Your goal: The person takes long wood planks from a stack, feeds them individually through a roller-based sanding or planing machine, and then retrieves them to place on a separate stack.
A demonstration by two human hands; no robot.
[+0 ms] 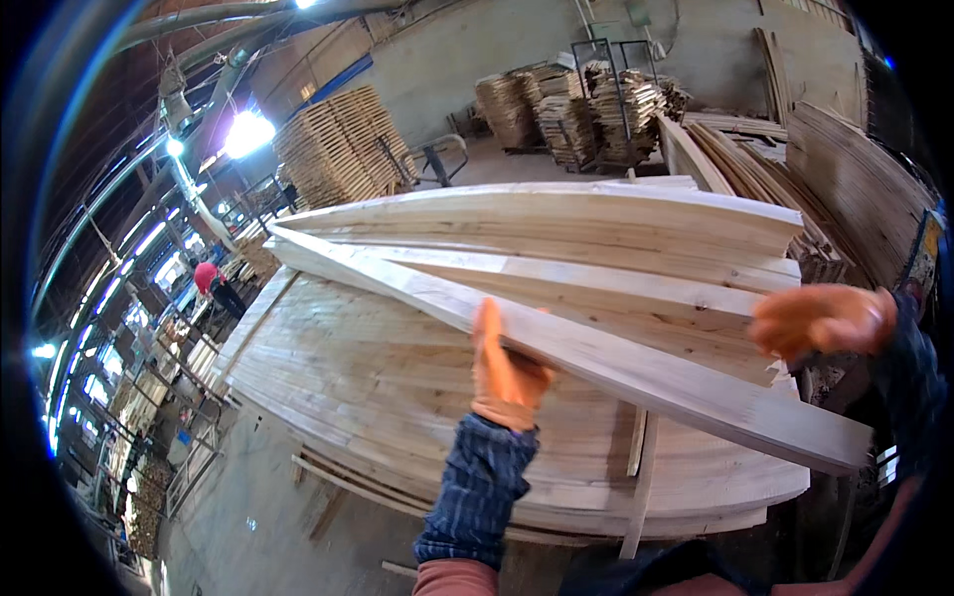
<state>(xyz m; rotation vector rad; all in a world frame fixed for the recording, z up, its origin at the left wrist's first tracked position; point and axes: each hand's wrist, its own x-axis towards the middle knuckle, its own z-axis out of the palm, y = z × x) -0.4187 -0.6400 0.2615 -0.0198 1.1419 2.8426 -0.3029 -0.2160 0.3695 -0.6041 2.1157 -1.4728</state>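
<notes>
A long, pale wooden beam (596, 358) lies slantwise across a broad stack of boards, its near end at the lower right. My left hand (509, 372), in an orange glove, grips the near side of this beam around its middle, the thumb side up against the edge and part of the fingers hidden. My right hand (823, 320), also gloved in orange and slightly blurred, is off the beam with its fingers loosely extended and nothing visible in them. Just left of its fingertips is the end of another beam (636, 283). Beneath lies the flat board stack (397, 387).
More beams (537, 214) stand along the stack's far side. Two thin strips (641, 477) lean at its near edge. Behind are piles of slats (343, 144), a metal rack (606, 99) and large panels (855, 189) at right. Another person (211, 283) stands far left.
</notes>
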